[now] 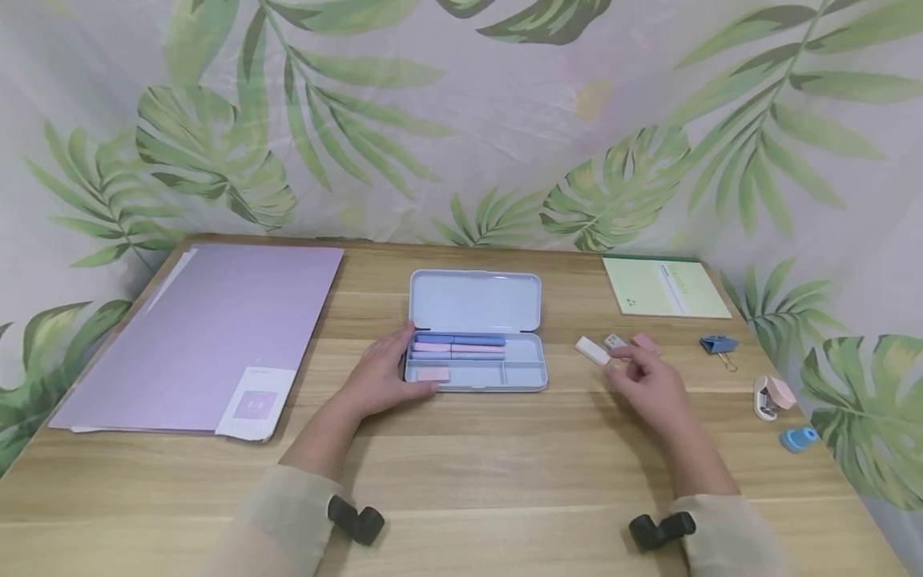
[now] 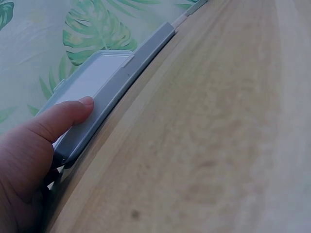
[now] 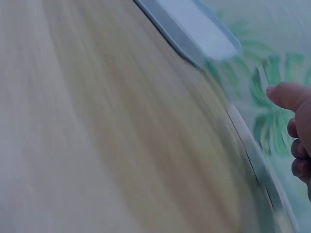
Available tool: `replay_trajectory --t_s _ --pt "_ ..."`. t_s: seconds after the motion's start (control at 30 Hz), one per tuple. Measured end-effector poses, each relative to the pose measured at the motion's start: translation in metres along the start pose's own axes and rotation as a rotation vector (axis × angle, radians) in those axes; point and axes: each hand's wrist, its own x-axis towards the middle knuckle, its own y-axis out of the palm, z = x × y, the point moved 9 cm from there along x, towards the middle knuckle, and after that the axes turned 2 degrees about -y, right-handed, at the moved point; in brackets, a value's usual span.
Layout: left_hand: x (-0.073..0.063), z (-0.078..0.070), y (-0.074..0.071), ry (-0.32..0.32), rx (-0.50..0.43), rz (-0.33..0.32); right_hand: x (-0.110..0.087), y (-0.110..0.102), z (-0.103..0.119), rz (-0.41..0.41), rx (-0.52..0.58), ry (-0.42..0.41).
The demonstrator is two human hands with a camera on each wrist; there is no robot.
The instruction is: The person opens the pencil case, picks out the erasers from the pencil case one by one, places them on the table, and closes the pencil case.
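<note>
Your left hand (image 1: 382, 373) grasps the left end of the pale blue pencil case (image 1: 526, 376), which lies open near the middle of the worktop (image 1: 469, 465). In the left wrist view, you can see that your thumb (image 2: 73, 112) presses on its front wall. The lid (image 1: 476, 301) is turned back, toward the patterned cloth (image 1: 505, 144). In the long rear compartment there are a blue pen (image 1: 461, 340), a pink pen (image 1: 433, 348) and a grey-blue pen (image 1: 469, 356), side by side. A pink block (image 1: 434, 374) lies in the front left compartment.

Your right hand (image 1: 652, 393) is released: its thumb stands apart from the bent fingers. It is just beside a white block (image 1: 591, 350), a small grey-and-white block (image 1: 613, 340) and another pink block (image 1: 645, 343), to the right of the case; whether it touches one of them, I cannot tell.

Well apart on your left lies a purple folder (image 1: 216, 320). On your right you have a green notebook (image 1: 663, 288), a blue binder clip (image 1: 717, 344), a pink-and-white object (image 1: 775, 397) and a blue cone-shaped piece (image 1: 798, 438).
</note>
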Motion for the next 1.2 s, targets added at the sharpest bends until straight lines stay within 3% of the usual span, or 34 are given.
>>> replay_trajectory --t_s 0.3,0.5,0.73,1.2 --pt "0.0 0.001 -0.001 -0.002 0.004 -0.002 0.022 0.08 0.101 0.199 0.005 -0.296" --pt "0.0 0.001 -0.002 0.005 -0.004 -0.004 0.028 0.127 0.142 0.324 0.006 -0.387" --pt "-0.001 0.0 -0.002 0.019 -0.001 -0.011 0.029 0.161 0.166 0.417 -0.16 -0.449" --pt "-0.002 0.0 -0.003 0.015 0.013 -0.012 0.028 0.174 0.179 0.487 -0.272 -0.49"
